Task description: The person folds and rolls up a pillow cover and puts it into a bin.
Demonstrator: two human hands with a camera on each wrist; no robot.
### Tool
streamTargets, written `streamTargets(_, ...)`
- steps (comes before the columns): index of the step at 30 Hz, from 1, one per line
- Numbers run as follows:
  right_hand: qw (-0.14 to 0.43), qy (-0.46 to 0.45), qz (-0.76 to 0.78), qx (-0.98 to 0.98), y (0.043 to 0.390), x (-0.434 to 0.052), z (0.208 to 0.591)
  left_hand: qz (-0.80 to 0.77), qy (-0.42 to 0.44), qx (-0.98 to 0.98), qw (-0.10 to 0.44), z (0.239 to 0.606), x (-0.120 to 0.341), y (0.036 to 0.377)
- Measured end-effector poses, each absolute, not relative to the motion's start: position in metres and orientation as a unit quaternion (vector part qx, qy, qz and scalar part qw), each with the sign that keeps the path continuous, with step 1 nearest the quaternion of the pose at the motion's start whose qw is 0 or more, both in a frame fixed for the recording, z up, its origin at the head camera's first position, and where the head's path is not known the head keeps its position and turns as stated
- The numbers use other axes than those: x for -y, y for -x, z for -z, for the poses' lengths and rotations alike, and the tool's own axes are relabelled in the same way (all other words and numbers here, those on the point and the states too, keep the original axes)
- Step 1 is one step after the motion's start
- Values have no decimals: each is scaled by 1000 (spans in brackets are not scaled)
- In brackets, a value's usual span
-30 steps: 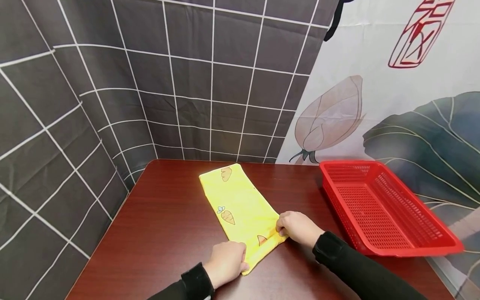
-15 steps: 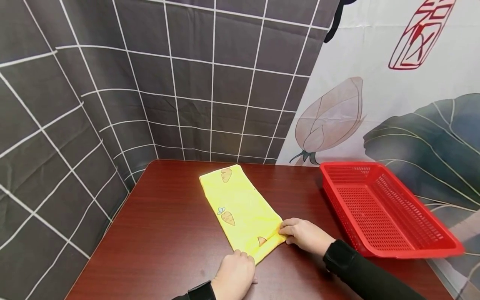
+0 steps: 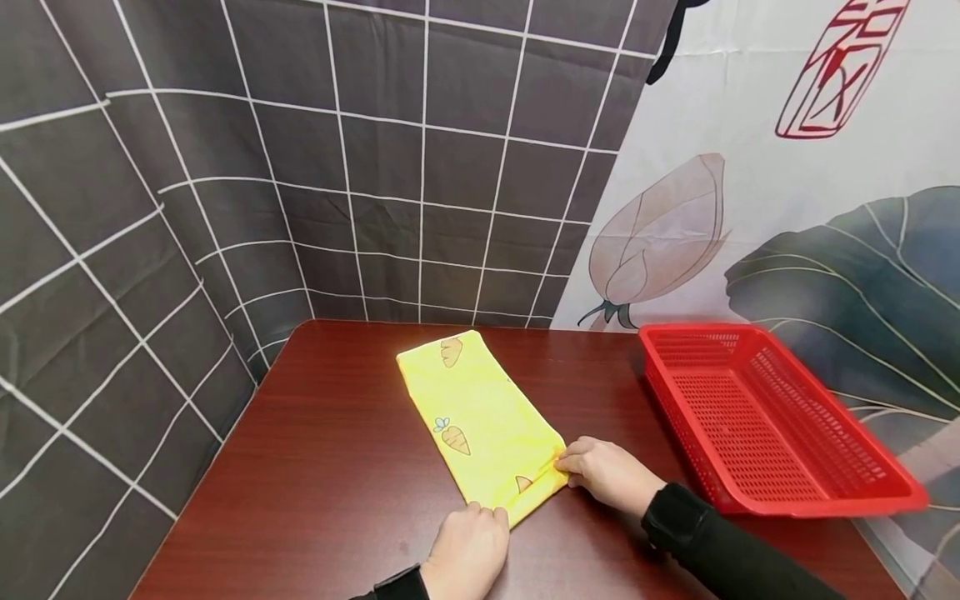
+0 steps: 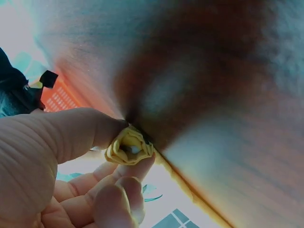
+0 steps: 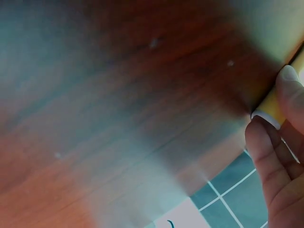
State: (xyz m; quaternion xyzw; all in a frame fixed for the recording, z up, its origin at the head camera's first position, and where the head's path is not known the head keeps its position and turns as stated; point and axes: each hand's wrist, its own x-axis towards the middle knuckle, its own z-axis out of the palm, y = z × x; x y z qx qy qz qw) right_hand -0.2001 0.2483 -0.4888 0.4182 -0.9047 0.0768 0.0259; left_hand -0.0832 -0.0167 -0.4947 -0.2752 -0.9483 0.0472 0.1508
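Two hands work at the near end of a folded yellow cloth (image 3: 480, 421) printed with small carrots, which lies on a dark red-brown table (image 3: 330, 467) just below the middle of the head view. The cloth runs as a long strip from the centre of the frame down toward the lower middle. The left hand (image 3: 467, 552), at the bottom centre, pinches the strip's near corner; the left wrist view shows thumb and fingers (image 4: 128, 175) curled round a small rolled bunch of the yellow fabric (image 4: 129, 146). The right hand (image 3: 611, 473), lower right of centre, grips the other near corner, and in the right wrist view its fingertips (image 5: 289, 80) close on the cloth's edge (image 5: 273, 104) at the right border of the frame. Both arms wear black sleeves (image 3: 705, 542). A red plastic mesh basket (image 3: 810, 492) sits on the table at the right, apart from the cloth. Behind stand a dark grid-patterned backdrop (image 3: 300, 150) and a curtain with a lotus print (image 3: 750, 208).
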Motion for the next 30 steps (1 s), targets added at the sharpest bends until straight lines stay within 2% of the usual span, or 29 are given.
streamTargets(7,68,-428,-75,898,186,-240,493,-73,277,941,179,495,33,87)
streamTargets(16,139,-429,-71,890,157,-214,500,-50,271,946,169,497,67,99)
streamTargets(25,130,-387,-21,913,132,-190,495,24,306,944,121,501,100,101)
streamTargets(30,125,-380,-15,917,123,-183,493,69,308,941,124,502,113,102)
